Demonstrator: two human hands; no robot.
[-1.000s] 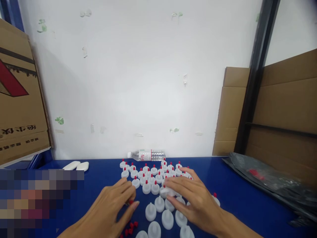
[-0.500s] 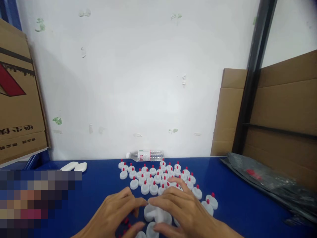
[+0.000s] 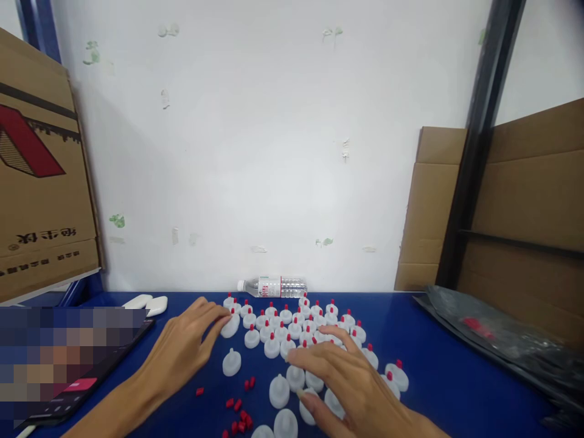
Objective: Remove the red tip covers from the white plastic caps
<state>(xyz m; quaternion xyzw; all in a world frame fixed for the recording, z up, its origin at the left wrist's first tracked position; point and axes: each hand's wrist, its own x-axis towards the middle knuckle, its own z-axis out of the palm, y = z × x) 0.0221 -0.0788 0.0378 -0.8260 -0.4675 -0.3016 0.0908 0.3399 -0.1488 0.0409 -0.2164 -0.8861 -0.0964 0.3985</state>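
White, red-tipped nozzle caps (image 3: 272, 347) stand clustered on the blue table (image 3: 447, 365), reaching from near its far edge towards its middle. Your left hand (image 3: 187, 331) touches one red-tipped cap (image 3: 229, 328) at the cluster's left side, thumb and fingertips close together; whether they pinch it, I cannot tell. Your right hand (image 3: 358, 383) is loosely spread above the cluster's near right side. Bare-nozzled white caps (image 3: 279, 391) sit towards the near edge, with loose red tips (image 3: 242, 425) just to their left. A clear plastic bottle (image 3: 272, 286) lies along the far edge.
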